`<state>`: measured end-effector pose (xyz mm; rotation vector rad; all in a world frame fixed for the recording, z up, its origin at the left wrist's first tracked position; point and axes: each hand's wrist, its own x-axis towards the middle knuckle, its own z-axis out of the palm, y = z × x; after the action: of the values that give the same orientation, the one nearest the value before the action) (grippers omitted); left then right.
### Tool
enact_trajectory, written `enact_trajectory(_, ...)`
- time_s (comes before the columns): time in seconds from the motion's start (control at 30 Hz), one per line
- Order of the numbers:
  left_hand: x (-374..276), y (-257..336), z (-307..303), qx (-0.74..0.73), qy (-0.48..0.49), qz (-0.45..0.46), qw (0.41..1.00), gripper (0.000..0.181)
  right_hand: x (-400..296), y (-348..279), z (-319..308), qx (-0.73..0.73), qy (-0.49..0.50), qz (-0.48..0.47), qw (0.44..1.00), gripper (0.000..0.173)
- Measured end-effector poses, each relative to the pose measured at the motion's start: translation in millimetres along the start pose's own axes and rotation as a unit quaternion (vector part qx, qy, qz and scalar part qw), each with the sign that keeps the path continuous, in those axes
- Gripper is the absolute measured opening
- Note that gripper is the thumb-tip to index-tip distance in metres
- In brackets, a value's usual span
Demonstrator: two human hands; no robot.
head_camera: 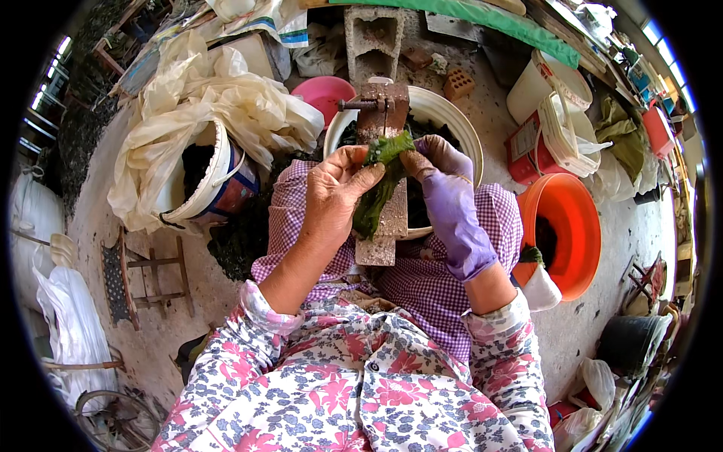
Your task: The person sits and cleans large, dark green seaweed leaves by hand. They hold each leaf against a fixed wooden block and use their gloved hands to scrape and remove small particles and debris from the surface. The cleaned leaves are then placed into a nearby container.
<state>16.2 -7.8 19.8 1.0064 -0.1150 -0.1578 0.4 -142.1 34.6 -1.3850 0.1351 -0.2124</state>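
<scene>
Between my two hands a folded strip of dark green, leafy material, seaweed by its look [375,198], hangs over a narrow wooden board [394,217]. My bare left hand [340,189] pinches its upper left part between thumb and fingers. My right hand [449,192], in a purple glove with bare-looking, worn fingertips, grips the upper right end. Just beyond them a rusty metal block with a long bolt [384,107] is fixed at the board's far end. Under the board, a round white tub [473,133] holds more dark green material.
At left, a white bucket [217,195] with plastic sheeting [226,107] holds dark material. A pink basin [325,93] and a concrete block [374,42] lie beyond. An orange bucket [584,243] stands right, near a red container [531,150]. A small wooden stool [155,279] is at left.
</scene>
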Motion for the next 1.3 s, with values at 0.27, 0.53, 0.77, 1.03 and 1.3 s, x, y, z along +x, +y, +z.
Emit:
enact_trajectory(0.27,13,9,3,0.086,-0.032,0.06,0.994,0.017,11,0,12,0.073,0.056,0.01,0.996,0.006)
enact_trajectory(0.53,-1,-35,-15,0.2,0.052,0.117,0.971,0.011,4,66,15,-0.239,0.153,-0.119,0.952,0.012)
enact_trajectory(0.77,45,-43,-18,0.314,0.063,0.181,0.93,0.008,44,71,11,-0.245,0.198,-0.166,0.935,0.014)
enact_trajectory(1.03,70,-59,-29,0.414,0.077,0.187,0.888,0.011,67,86,8,-0.332,0.197,-0.184,0.904,0.012)
enact_trajectory(1.3,54,-45,-39,0.247,0.188,0.099,0.945,0.011,63,104,-12,-0.187,0.237,-0.039,0.953,0.013)
